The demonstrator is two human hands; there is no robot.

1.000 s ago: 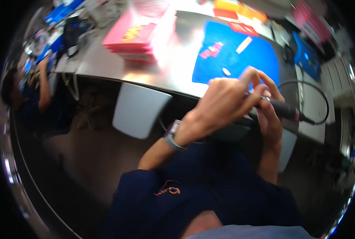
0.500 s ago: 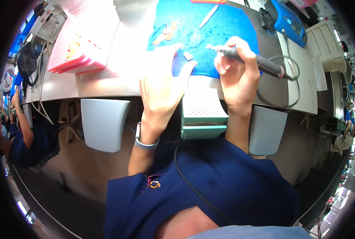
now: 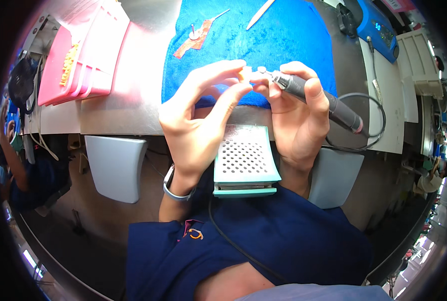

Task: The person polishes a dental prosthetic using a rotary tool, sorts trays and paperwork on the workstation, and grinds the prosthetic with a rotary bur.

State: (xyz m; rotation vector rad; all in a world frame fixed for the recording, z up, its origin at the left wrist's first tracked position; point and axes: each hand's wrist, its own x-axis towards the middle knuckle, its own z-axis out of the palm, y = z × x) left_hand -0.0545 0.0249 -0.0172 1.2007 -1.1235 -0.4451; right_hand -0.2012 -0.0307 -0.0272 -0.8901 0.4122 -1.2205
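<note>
Between the thumb and forefinger of my left hand is a small pale piece, mostly hidden by the fingertips. My right hand grips a dark rotary handpiece like a pen, and its small pale tip points left, close beside the piece. Both hands are raised over the near edge of a blue towel. On the towel lie an orange-brown scrap of abrasive sheet, with a thin-shanked bit on it, and a slim whitish stick.
Below my hands, a perforated green-edged box juts out from the bench. A blue control unit with a lit display stands at far right, beside the looping handpiece cable. Pink baskets sit at left. Grey panels flank me.
My left hand has picked the small pale piece up off the towel and raised it. The handpiece tip has come close to it. My view has shifted slightly.
</note>
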